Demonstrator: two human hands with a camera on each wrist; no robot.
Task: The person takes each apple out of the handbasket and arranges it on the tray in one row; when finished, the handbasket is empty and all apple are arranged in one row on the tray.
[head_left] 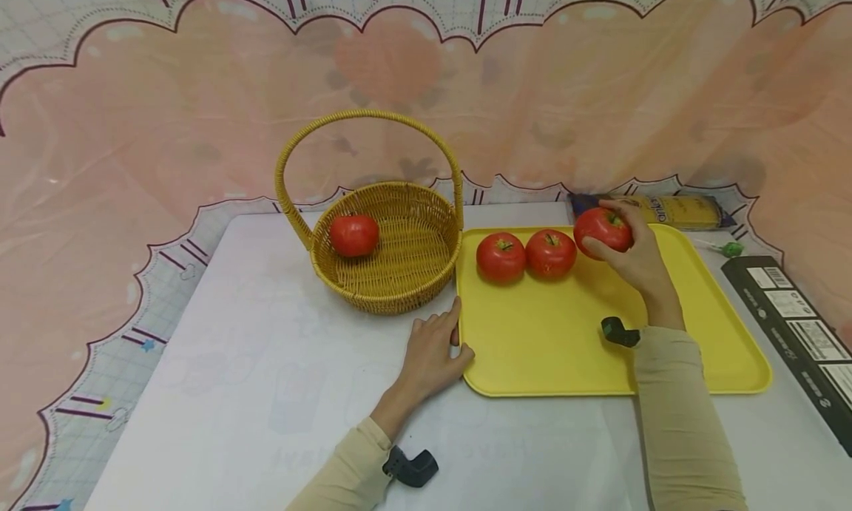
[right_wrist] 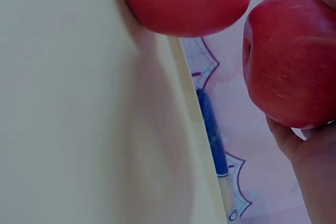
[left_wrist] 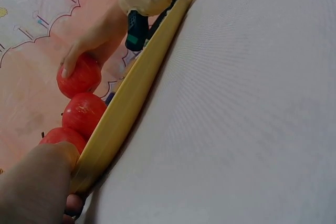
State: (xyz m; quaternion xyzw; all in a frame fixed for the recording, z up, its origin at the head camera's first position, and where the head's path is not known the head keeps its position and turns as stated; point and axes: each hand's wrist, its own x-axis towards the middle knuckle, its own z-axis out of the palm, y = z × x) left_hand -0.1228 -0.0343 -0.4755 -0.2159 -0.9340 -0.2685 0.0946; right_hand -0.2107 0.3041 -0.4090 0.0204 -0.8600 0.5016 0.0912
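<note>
My right hand [head_left: 635,256] grips a red tomato [head_left: 604,231] between thumb and fingers, raised over the back of the yellow tray [head_left: 546,348]. The right wrist view shows this tomato [right_wrist: 291,61] close up, with fingertips at its side. Two more tomatoes lie side by side on the tray, one at the left [head_left: 501,258] and one beside the held one [head_left: 551,254]. At the tray's left edge, my left hand [head_left: 433,352] holds the rim, thumb overlapping it; in the left wrist view fingertips [left_wrist: 74,203] show below the rim.
Left of the tray stands a yellow wicker basket [head_left: 413,293] with a tall arched handle and one tomato [head_left: 354,235] inside. Behind the tray lies a yellow and blue packet [head_left: 685,211]. A green-headed lollipop [head_left: 732,249] and a long black box [head_left: 792,341] are at the right.
</note>
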